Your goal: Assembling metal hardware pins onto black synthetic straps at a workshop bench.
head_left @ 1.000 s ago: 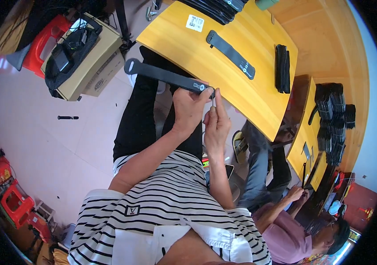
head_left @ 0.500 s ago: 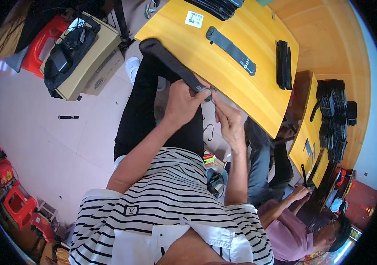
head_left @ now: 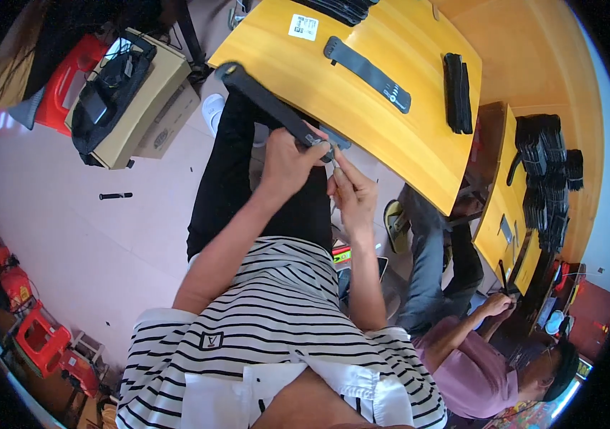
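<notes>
My left hand [head_left: 285, 164] is closed around the lower end of a long black strap [head_left: 265, 100], its thumb pressed on top. The strap slants up and left past the near table edge, over my lap. My right hand [head_left: 356, 193] pinches a slim metal tool [head_left: 335, 164], whose exact kind I cannot make out. The tool's tip touches or nearly touches the strap end beside my left thumb. On the yellow table [head_left: 398, 154] lies another flat dark strap [head_left: 368, 74] with small light markings.
A bundle of black straps [head_left: 457, 93] and a stack of straps [head_left: 340, 10] rest on the table, near a white label [head_left: 303, 27]. A carton [head_left: 165, 118] stands on the floor at left. To the right, a co-worker's hands [head_left: 498, 305] hold a dark strap.
Both hands have shifted slightly, the right one in and down to the left. The view has tilted a little. My grips on the strap and tool stay the same.
</notes>
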`<state>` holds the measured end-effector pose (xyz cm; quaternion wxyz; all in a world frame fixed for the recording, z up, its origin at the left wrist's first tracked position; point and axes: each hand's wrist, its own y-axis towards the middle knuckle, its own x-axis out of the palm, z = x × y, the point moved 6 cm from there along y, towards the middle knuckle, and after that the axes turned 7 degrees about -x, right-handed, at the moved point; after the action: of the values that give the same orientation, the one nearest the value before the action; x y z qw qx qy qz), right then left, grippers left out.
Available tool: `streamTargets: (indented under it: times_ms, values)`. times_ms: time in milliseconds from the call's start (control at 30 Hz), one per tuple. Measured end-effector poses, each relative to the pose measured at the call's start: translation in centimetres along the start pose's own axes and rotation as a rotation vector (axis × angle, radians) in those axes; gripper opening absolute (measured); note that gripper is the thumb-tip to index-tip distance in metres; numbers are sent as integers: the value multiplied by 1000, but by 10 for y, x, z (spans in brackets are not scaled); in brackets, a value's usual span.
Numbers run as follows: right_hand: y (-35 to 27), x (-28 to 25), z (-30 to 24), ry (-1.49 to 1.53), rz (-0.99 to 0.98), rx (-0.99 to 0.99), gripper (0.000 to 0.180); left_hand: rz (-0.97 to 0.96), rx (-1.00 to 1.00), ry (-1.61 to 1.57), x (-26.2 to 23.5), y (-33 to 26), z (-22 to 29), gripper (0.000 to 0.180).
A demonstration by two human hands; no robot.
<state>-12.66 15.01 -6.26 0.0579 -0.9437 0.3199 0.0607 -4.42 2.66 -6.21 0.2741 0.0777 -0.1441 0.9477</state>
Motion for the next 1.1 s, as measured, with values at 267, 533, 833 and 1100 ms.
streamTargets:
  times_ms: [267, 533, 833, 1100]
  values:
    - [8, -9, -47, -486, -201, -175, 32, -438, -310, 0, 7, 12, 3, 15]
    - [-3, -5, -49, -647, -214, -492, 40, -539, -468, 50, 9, 12, 5, 18]
    - [-2, -4, -41, -225, -124, -217, 33, -403, -254, 276, 10, -17, 9, 33]
    - [1, -9, -30, 100, -194, 71, 27, -507, -338, 252, 10, -21, 11, 27]
